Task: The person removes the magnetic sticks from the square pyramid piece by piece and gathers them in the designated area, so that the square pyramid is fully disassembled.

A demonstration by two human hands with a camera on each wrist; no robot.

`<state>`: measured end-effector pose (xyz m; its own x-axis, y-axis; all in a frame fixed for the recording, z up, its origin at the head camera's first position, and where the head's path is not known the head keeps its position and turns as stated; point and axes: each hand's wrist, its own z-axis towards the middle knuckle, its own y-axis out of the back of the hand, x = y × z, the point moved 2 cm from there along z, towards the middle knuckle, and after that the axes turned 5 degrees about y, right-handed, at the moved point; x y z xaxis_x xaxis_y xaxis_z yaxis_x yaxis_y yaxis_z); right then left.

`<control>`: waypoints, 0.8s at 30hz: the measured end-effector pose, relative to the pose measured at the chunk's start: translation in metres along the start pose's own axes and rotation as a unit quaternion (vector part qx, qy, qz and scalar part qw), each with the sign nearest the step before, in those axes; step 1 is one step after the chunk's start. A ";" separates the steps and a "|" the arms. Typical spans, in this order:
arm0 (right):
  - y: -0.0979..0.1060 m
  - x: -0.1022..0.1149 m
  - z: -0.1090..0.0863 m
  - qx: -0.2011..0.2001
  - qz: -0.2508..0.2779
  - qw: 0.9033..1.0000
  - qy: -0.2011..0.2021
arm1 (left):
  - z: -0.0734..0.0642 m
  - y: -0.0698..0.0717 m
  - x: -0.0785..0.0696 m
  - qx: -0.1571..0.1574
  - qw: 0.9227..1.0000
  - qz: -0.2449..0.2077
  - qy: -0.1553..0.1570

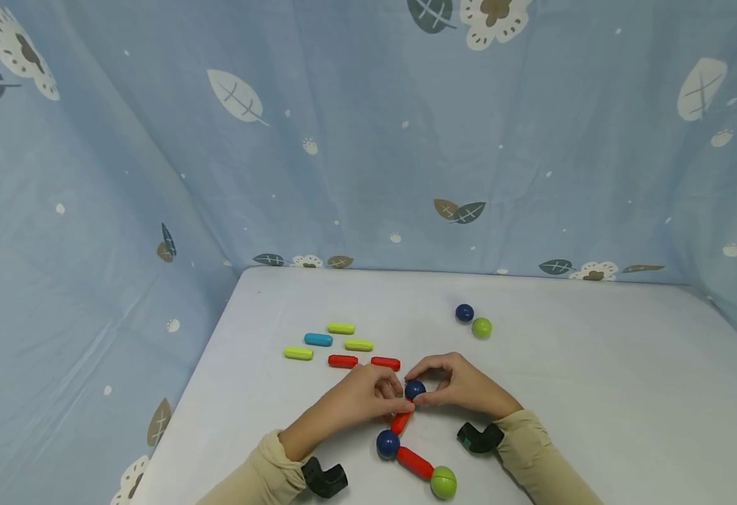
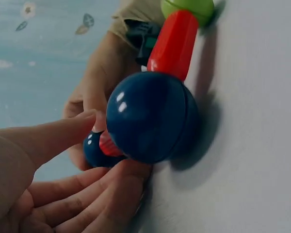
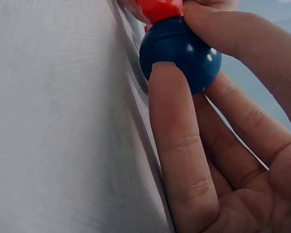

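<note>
On the white counter [image 1: 595,379], the blue corner ball [image 1: 388,445] meets two rods: a near red rod [image 1: 415,463], running rightward from it to a green end ball [image 1: 444,483], and a far red rod [image 1: 400,422], pinched by the left hand [image 1: 364,394]. The right hand [image 1: 463,384] grasps a blue tip ball [image 1: 415,390] touching the far red rod beyond the corner ball. Six loose rods [image 1: 358,345] and two loose balls [image 1: 482,327] lie farther beyond the corner ball.
</note>
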<state>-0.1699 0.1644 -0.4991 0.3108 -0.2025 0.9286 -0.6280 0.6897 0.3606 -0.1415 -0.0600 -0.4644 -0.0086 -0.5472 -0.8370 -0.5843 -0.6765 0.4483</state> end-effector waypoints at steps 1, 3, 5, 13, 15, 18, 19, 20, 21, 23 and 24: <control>0.000 0.000 0.000 0.000 0.000 1.000 -0.003 | 0.000 -0.001 0.002 0.009 1.000 -0.018 0.007; 0.000 0.000 0.000 0.000 0.001 1.000 -0.006 | 0.000 -0.002 0.004 0.021 0.999 -0.046 0.016; 0.000 0.000 0.000 0.002 0.000 1.000 -0.006 | 0.002 -0.004 0.007 0.033 0.997 -0.065 0.023; 0.001 0.000 0.001 -0.001 -0.010 1.000 0.003 | 0.006 -0.006 0.014 0.052 0.992 -0.109 0.028; 0.001 0.000 0.001 -0.003 -0.011 1.000 0.001 | 0.006 -0.006 0.015 0.054 0.992 -0.113 0.028; 0.000 0.000 0.001 -0.005 -0.012 1.000 -0.003 | 0.006 -0.006 0.016 0.059 0.991 -0.116 0.029; 0.000 0.000 0.000 -0.007 -0.015 1.000 -0.005 | 0.006 -0.005 0.017 0.060 0.991 -0.114 0.030; 0.001 0.000 0.000 -0.010 -0.018 1.000 -0.007 | 0.006 -0.005 0.017 0.062 0.991 -0.113 0.031; 0.001 0.000 0.000 -0.013 -0.020 1.000 -0.010 | 0.006 -0.005 0.017 0.063 0.991 -0.113 0.033; 0.004 -0.001 -0.002 -0.022 -0.027 0.999 -0.015 | 0.005 -0.005 0.018 0.065 0.991 -0.113 0.036; 0.006 -0.001 -0.003 -0.027 -0.024 0.999 -0.015 | 0.005 -0.005 0.018 0.066 0.991 -0.112 0.037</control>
<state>-0.1722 0.1706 -0.4981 0.3176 -0.2559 0.9130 -0.5736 0.7149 0.3999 -0.1433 -0.0639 -0.4831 0.1906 -0.4284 -0.8833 -0.6652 -0.7180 0.2047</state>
